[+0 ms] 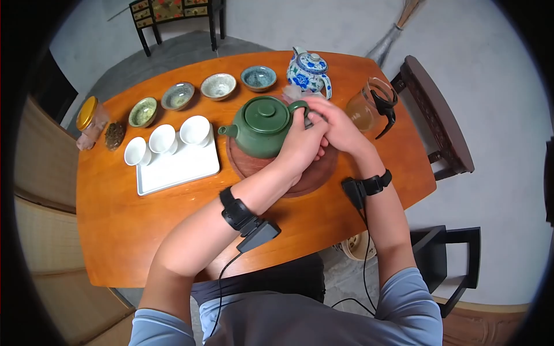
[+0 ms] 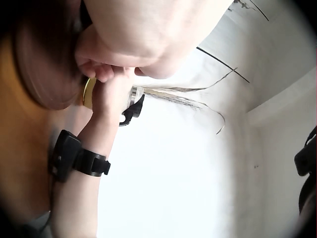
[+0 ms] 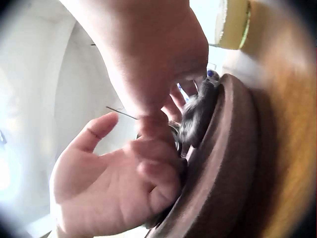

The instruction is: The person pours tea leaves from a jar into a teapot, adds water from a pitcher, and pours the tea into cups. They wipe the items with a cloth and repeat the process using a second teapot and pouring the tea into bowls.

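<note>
A green lidded teapot (image 1: 262, 127) sits on a round dark-wood board (image 1: 245, 164), its spout pointing left. At its handle (image 1: 300, 105), my left hand (image 1: 300, 141) grips with the thumb against it. My right hand (image 1: 340, 124) comes in from the right and overlaps the left one, its fingers bent close by the handle. Between the hands, close to the board's rim, a soft-looking dark grey thing (image 3: 195, 116) shows in the right wrist view. Whether my right fingers hold it or the handle, I cannot tell.
Left of the teapot, three white cups (image 1: 163, 139) stand on a white tray (image 1: 187, 179). Several small glazed bowls (image 1: 219, 86) line the far side. A blue-and-white teapot (image 1: 309, 72) and a glass pitcher (image 1: 363, 109) stand behind and right; a yellow-lidded jar (image 1: 89, 118) is far left.
</note>
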A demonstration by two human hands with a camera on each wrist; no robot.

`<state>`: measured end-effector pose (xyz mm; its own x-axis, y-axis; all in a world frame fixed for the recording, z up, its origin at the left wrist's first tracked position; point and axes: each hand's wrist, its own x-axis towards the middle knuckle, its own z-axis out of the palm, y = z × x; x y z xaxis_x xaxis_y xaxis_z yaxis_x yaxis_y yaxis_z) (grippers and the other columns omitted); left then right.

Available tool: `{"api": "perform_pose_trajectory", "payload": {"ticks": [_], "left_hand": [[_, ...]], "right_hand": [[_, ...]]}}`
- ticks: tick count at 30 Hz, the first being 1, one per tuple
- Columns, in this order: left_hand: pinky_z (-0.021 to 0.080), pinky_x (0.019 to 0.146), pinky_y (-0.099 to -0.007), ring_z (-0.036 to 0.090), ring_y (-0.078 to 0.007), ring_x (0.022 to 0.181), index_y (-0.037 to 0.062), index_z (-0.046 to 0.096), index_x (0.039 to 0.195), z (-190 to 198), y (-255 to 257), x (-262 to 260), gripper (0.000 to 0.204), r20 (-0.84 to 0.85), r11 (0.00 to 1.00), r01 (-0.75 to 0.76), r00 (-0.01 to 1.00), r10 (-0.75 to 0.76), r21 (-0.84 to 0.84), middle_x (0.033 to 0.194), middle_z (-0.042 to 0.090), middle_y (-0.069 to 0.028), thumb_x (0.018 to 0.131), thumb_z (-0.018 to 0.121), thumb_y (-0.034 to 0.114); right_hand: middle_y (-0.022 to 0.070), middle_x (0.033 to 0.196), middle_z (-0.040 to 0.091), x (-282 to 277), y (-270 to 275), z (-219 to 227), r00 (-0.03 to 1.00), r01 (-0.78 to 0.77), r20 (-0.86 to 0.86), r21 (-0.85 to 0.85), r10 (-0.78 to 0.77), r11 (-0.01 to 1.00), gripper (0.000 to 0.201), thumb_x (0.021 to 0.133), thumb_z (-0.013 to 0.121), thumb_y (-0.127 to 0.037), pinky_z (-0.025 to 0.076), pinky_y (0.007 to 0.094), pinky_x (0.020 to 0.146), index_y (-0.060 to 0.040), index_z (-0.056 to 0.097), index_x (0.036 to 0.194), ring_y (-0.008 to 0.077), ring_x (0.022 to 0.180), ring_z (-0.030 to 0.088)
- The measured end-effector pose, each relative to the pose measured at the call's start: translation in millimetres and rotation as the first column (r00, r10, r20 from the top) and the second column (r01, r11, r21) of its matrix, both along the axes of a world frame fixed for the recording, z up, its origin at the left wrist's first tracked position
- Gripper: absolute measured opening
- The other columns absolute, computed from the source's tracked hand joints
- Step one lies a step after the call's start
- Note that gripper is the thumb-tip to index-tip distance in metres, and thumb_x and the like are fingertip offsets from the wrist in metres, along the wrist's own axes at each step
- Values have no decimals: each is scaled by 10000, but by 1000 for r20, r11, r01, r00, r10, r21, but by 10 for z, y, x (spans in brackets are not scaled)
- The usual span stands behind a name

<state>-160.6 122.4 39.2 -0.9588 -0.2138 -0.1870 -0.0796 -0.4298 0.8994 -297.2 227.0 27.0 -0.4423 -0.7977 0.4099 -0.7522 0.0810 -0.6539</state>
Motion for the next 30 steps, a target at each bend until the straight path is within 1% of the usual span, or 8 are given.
{"api": "perform_pose_trajectory", "payload": {"ticks": [3, 8, 10, 16, 19, 23, 27, 30], "left_hand": [[414, 533, -221, 548, -76, 569, 96, 470, 1338, 19, 14, 113, 384, -14, 997, 70, 997, -70, 31, 727, 591, 10, 1028, 631, 256], [376, 519, -240, 490, -52, 560, 59, 626, 1057, 75, -72, 434, 253, 22, 948, 261, 965, -261, -181, 643, 555, 17, 1072, 606, 310], [369, 527, -253, 446, -47, 557, 37, 654, 790, 110, -135, 584, 407, 77, 904, 312, 950, -303, -293, 603, 523, 39, 1078, 622, 324], [369, 550, -279, 422, -58, 587, -30, 664, 755, 53, -376, 968, 384, 34, 701, 138, 986, -161, -700, 623, 528, 8, 1042, 688, 224], [388, 543, -371, 416, -217, 548, -26, 507, 679, -48, -380, 1074, 458, -176, 756, -94, 984, -28, -648, 594, 473, -71, 994, 742, 210], [411, 647, -282, 460, -76, 693, -23, 674, 801, -103, -405, 1143, 296, -287, 675, -216, 958, 6, -706, 711, 568, -24, 1028, 701, 166], [433, 705, -262, 519, -93, 738, -14, 658, 868, -24, -375, 1176, 250, -125, 858, -68, 992, 4, -510, 794, 625, -9, 1058, 660, 149], [449, 736, -253, 550, -94, 756, 5, 618, 905, -50, -341, 1168, 240, -70, 966, 33, 996, -52, -255, 795, 641, -7, 1091, 600, 156]], "right_hand": [[120, 1355, 628, -15, 47, -35, 951, -69, 309, 109, 32, 992, 421, 981, 626, -28, 502, 365, 1038, -18, 607, 1401, 258, 1222, 620], [181, 1363, 620, -6, -44, -69, 971, -15, -237, 82, 34, 997, 448, 915, 608, 56, 487, 420, 1085, 1, 624, 1359, 378, 1281, 582], [181, 1358, 615, -15, -51, -139, 955, 17, -297, 81, 8, 997, 449, 903, 627, 57, 478, 431, 1095, 4, 624, 1348, 388, 1293, 566], [173, 1296, 632, 17, -63, -34, 955, 41, -296, 117, -4, 992, 357, 901, 673, 18, 500, 437, 1039, 2, 648, 1257, 379, 1209, 599], [163, 1198, 662, 22, -54, -23, 964, 82, -263, 162, -37, 983, 274, 902, 689, -8, 525, 420, 941, 8, 662, 1174, 365, 1076, 640], [161, 1052, 682, 119, 22, 91, 953, 267, -229, 329, -198, 906, 226, 832, 719, -7, 528, 415, 769, 13, 663, 1050, 370, 867, 656], [189, 1000, 676, 333, 81, 263, 938, 342, -234, 489, -257, 803, 217, 782, 691, -16, 551, 478, 800, -16, 675, 999, 411, 895, 674], [188, 1040, 685, 272, 7, 37, 932, 335, -199, 157, -303, 929, 233, 785, 693, -14, 555, 472, 820, -12, 673, 1017, 412, 929, 678]]}}
